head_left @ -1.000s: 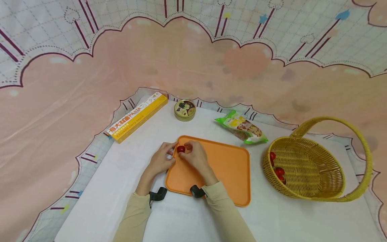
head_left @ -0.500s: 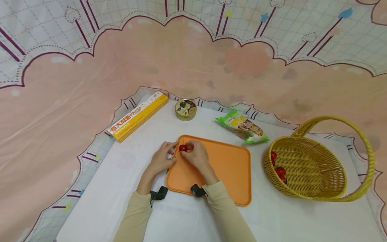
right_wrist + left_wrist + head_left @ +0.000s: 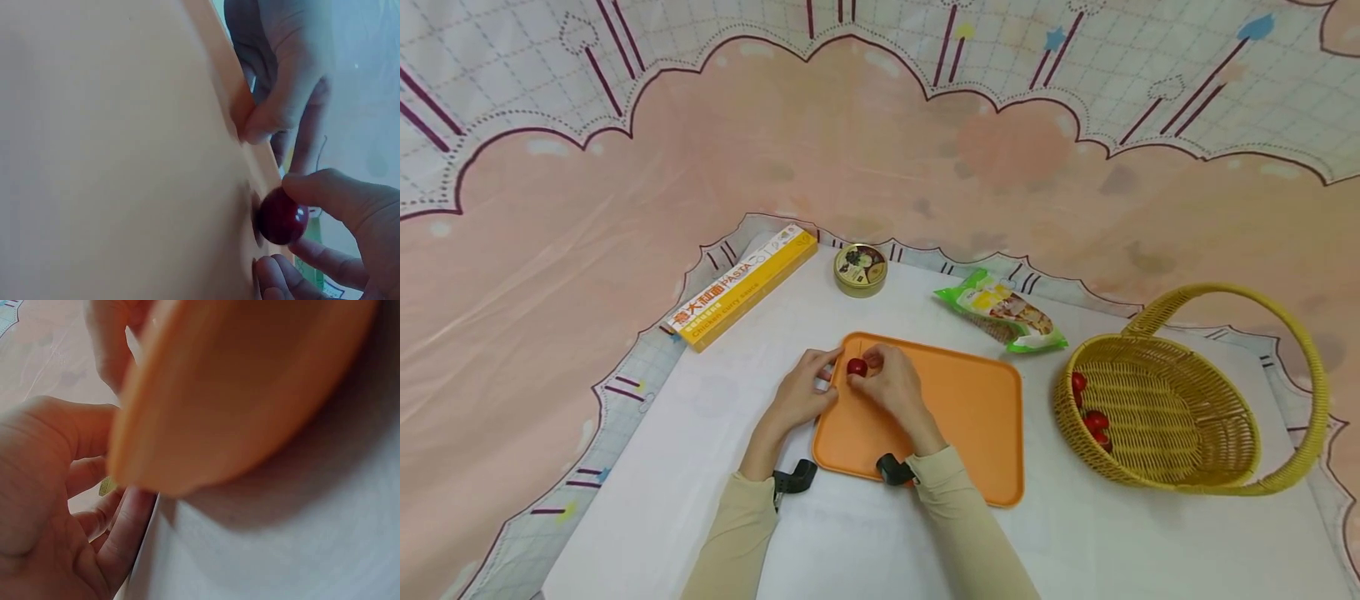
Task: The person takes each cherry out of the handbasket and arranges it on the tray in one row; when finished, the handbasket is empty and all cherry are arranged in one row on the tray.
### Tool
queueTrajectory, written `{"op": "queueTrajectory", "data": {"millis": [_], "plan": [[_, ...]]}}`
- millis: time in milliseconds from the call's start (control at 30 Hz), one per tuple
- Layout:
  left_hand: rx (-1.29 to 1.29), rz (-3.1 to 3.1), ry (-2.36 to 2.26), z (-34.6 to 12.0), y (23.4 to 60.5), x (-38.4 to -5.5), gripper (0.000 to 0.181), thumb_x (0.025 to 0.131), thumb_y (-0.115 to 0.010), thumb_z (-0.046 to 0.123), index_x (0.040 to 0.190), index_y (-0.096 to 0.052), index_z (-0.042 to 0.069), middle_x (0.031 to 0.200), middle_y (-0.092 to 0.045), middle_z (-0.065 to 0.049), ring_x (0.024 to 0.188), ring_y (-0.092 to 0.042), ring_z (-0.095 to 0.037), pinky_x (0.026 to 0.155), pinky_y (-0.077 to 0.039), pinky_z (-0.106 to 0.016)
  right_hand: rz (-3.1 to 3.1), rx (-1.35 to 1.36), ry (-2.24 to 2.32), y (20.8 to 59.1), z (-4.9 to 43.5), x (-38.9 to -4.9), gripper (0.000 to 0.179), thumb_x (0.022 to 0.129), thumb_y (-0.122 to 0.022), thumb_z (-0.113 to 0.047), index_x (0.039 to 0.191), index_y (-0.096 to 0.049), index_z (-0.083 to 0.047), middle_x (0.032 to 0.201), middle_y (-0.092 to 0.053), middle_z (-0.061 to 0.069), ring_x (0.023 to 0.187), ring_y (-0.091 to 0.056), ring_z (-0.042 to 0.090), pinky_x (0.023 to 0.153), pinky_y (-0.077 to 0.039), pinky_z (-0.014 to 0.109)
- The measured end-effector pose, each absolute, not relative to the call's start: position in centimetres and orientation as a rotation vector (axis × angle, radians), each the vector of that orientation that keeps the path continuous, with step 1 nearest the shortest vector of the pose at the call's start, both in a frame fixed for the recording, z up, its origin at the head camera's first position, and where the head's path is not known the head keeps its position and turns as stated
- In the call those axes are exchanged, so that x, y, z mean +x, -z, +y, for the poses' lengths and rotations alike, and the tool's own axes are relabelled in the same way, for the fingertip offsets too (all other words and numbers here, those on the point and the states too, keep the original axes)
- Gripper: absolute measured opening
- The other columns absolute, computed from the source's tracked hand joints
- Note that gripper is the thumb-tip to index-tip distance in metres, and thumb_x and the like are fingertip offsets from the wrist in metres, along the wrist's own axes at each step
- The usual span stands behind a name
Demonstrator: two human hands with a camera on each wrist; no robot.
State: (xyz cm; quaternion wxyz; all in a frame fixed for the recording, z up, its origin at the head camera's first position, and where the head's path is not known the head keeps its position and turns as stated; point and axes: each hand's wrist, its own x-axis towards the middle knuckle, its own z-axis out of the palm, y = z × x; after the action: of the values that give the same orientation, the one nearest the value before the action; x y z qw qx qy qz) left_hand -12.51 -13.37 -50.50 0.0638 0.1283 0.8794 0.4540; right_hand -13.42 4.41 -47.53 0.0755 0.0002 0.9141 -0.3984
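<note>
A dark red cherry [image 3: 857, 367] with a thin stem is at the upper left corner of the orange tray [image 3: 970, 417]. My right hand [image 3: 891, 383] pinches the cherry between thumb and fingers, just over the tray's surface; other fingertips touch the tray in the right wrist view. At the tray's left edge, my left hand [image 3: 799, 392] holds the rim, thumb on it and the fingers along its outer side. The left wrist view shows the left hand [image 3: 56, 487] close against the tray [image 3: 225, 394], with part of its fingers hidden behind it.
A yellow wicker basket [image 3: 1157, 492] with a tall handle and several red fruits [image 3: 1096, 421] stands at the right. Behind the tray are a yellow pasta box [image 3: 745, 287], a round tin [image 3: 860, 269] and a green snack bag [image 3: 1002, 311].
My right hand and the cherry have shifted slightly right, away from the tray's left rim. The left hand stays nearly still at the rim.
</note>
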Motion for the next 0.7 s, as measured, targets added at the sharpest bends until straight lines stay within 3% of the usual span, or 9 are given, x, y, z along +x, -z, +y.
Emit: {"op": "queueTrajectory", "data": {"millis": [267,533,600,700], "plan": [[0.360,2.662,-1.352,-13.6,50.7,-12.8,0.065,0.079,-0.065,0.003,0.143,-0.051,0.005,0.126,-0.052,-0.013,0.098,-0.059,-0.024,0.074,-0.050,-0.030,2.722,0.036,1.267,45.2,8.1,-13.5,0.043,0.082,-0.079,-0.026,0.116,-0.067,-0.004,0.109,-0.066,0.012,0.095,-0.065,0.026,0.082,-0.052,0.039],[0.365,2.657,-1.363,-13.5,50.5,-12.7,0.065,0.079,-0.064,0.002,0.143,-0.051,0.004,0.125,-0.052,-0.015,0.098,-0.059,-0.026,0.076,-0.048,-0.034,2.802,0.069,1.463,40.4,17.5,-12.7,0.040,0.090,-0.069,-0.015,0.124,-0.061,0.005,0.115,-0.064,0.027,0.102,-0.064,0.040,0.086,-0.052,0.048],[0.370,2.654,-1.363,-13.4,50.5,-12.7,0.065,0.079,-0.064,0.002,0.143,-0.051,0.004,0.125,-0.052,-0.016,0.098,-0.059,-0.026,0.077,-0.047,-0.035,2.852,0.126,1.449,39.4,20.2,-11.9,0.040,0.093,-0.066,-0.015,0.126,-0.060,0.006,0.116,-0.064,0.027,0.103,-0.063,0.041,0.087,-0.052,0.046],[0.375,2.649,-1.355,-13.2,50.6,-12.7,0.064,0.080,-0.064,0.002,0.143,-0.051,0.004,0.125,-0.052,-0.015,0.098,-0.058,-0.026,0.077,-0.047,-0.035,2.929,0.255,1.412,38.6,23.9,-10.0,0.038,0.094,-0.063,-0.016,0.125,-0.061,0.006,0.115,-0.065,0.026,0.104,-0.063,0.040,0.081,-0.051,0.031]]}}
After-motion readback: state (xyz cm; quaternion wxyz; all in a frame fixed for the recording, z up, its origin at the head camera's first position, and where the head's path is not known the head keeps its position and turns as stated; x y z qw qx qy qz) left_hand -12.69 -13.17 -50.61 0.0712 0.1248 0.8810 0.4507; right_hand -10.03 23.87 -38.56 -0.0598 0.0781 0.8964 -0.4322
